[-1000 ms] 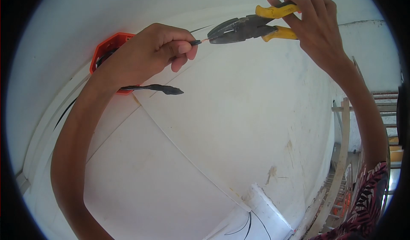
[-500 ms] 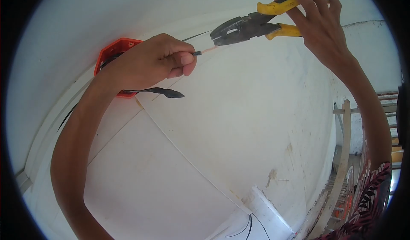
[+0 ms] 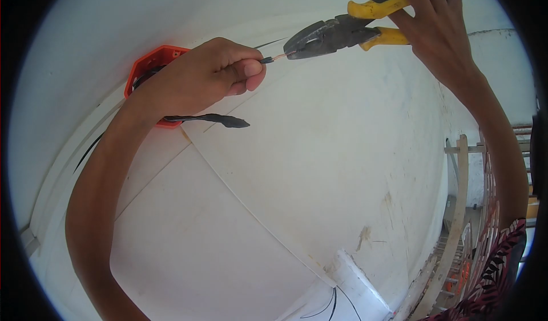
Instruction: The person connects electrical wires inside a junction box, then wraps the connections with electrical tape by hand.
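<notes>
L hand: thumb and fingers closed in a pinch on a thin black-insulated wire, w/ its short bare copper end protruding. R hand: wrapped loosely around the yellow-handled dark metal pliers, handles slightly apart, tips at the copper. Hands apart, wire and tool between them; whether the tips bite the copper, can't tell.

Technique (judged): pinch insulation close to the bare end, align tips w/ wire axis, use light, even pressure; too hard a squeeze or sharp bend may nick or snap strands.

Pose: both arms raised; L wrist in front of the orange-red plastic box, approx. level w/ the copper; R wrist bent, forearm rising from lower R. Black tapered strip hangs free below L hand.
</notes>
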